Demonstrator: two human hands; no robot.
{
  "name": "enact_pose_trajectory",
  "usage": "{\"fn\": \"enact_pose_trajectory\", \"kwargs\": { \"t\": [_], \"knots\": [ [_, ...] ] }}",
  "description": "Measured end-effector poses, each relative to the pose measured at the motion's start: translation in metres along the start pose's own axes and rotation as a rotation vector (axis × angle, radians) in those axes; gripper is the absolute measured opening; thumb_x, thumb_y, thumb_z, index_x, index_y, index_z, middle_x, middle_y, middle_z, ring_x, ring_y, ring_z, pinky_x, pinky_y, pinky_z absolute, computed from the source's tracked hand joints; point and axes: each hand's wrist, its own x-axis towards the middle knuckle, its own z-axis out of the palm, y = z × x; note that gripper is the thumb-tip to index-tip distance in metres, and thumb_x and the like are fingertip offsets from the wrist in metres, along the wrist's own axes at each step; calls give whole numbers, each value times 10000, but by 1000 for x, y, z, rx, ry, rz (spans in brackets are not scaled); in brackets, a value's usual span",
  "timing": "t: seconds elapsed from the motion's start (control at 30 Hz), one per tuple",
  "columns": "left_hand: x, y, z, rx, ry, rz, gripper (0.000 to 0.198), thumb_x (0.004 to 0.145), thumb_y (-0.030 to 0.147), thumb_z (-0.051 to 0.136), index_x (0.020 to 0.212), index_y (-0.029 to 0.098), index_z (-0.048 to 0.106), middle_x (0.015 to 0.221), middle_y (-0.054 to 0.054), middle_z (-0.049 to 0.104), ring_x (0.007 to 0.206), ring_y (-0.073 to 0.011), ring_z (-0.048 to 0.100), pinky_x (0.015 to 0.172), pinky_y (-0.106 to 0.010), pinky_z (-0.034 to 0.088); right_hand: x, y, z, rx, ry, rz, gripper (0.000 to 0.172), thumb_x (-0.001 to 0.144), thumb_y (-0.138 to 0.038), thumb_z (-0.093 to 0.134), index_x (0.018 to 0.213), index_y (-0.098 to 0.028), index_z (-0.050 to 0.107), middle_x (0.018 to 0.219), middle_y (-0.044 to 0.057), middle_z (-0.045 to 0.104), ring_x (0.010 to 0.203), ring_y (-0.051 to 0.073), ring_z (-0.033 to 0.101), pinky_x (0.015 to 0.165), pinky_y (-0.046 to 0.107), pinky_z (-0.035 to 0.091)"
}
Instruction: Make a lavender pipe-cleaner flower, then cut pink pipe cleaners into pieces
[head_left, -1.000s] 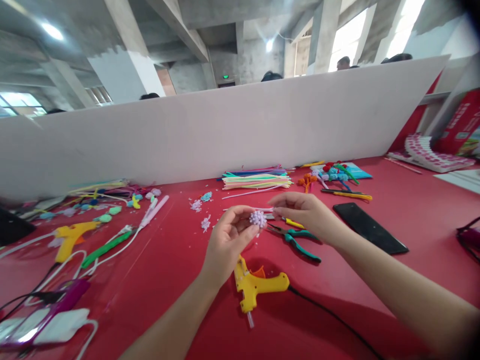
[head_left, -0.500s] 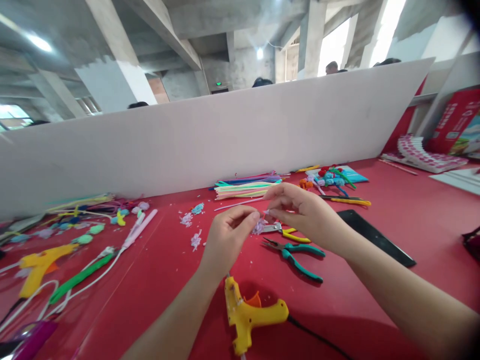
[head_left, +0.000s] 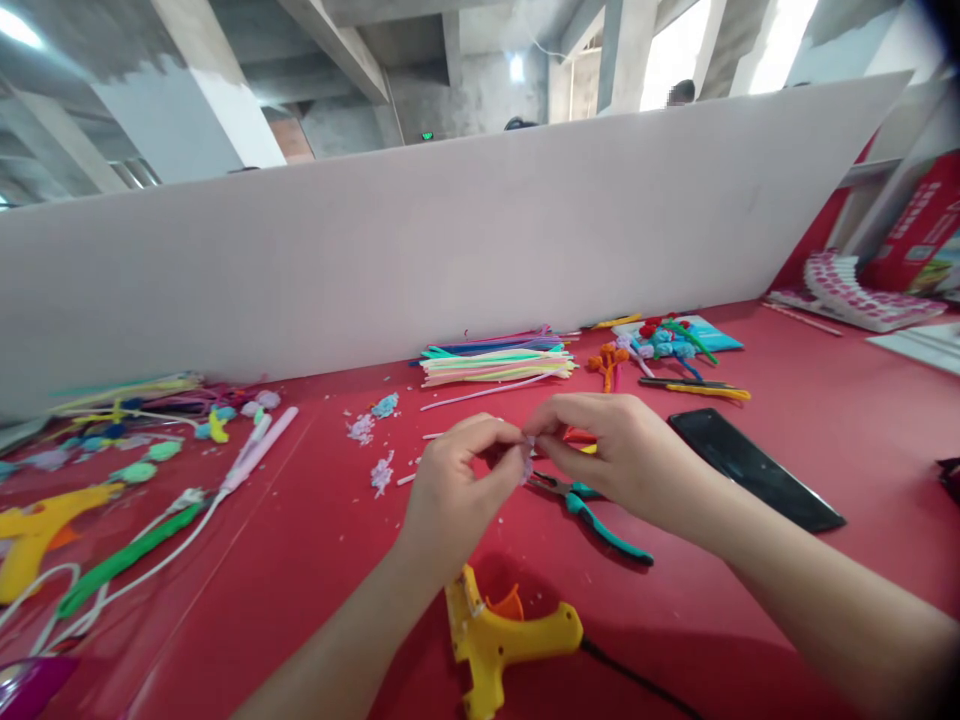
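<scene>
My left hand (head_left: 466, 475) is closed, thumb and forefinger pinching a small lilac fuzzy pipe-cleaner piece (head_left: 528, 466). The fingertips of my right hand (head_left: 600, 440) meet it from the other side, pinched on its upper end; the fingers partly hide the piece. Just below my right hand lie teal-handled pliers (head_left: 607, 525). Scissors with orange and yellow handles (head_left: 581, 437) are mostly covered by that hand. Under my left wrist, a yellow glue gun (head_left: 510, 640) rests on the red table. Lilac fuzzy clusters (head_left: 382, 473) and a blue one (head_left: 385, 405) lie left of my hands.
Bundled pipe cleaners (head_left: 495, 365) lie before a white partition (head_left: 420, 250). A black phone (head_left: 754, 468) is at right, with tweezers (head_left: 694, 386) behind it. Finished-looking colourful pieces (head_left: 660, 345) sit at back right. Another glue gun (head_left: 37, 530) and white cables (head_left: 172, 570) occupy the left.
My right hand has come down and left, so its fingertips now touch the lilac piece at my left fingers. The scissors have become more covered. The view has shifted slightly.
</scene>
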Motion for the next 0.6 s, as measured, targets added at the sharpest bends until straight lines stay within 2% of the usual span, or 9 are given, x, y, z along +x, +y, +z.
{"fn": "enact_pose_trajectory", "kwargs": {
  "t": [0.17, 0.4, 0.47, 0.6],
  "knots": [
    [1, 0, -2, -86, -17, -108, 97, 766, 209, 529, 736, 191, 619, 681, 1, 587, 662, -138, 522, 629, -245, 422, -3, -2, 0, -33, -8, 11, 209, 773, -128, 495, 952, -236, 498, 768, -25, 644, 651, 125, 594, 535, 202, 404],
    [1, 0, -3, -162, -11, -159, 101, 765, 222, 540, 723, 180, 621, 656, 10, 574, 635, -121, 504, 587, -218, 402, -3, -4, 1, -122, 20, -152, 153, 788, -140, 514, 912, -217, 562, 820, -9, 625, 715, 118, 557, 620, 205, 404],
    [1, 0, -3, -192, -25, -185, 111, 766, 233, 543, 722, 174, 625, 651, 13, 569, 627, -115, 497, 576, -211, 393, -4, -3, 3, -152, 39, -191, 100, 814, -164, 503, 864, -208, 578, 791, -1, 621, 692, 116, 543, 624, 211, 388],
    [0, 4, -5, -216, -29, -213, 107, 766, 232, 549, 721, 170, 623, 653, 22, 568, 636, -104, 492, 592, -201, 389, -6, 0, 7, -235, 69, -211, 108, 845, -179, 461, 808, -176, 562, 721, 15, 598, 637, 120, 504, 606, 236, 349]
  ]
}}
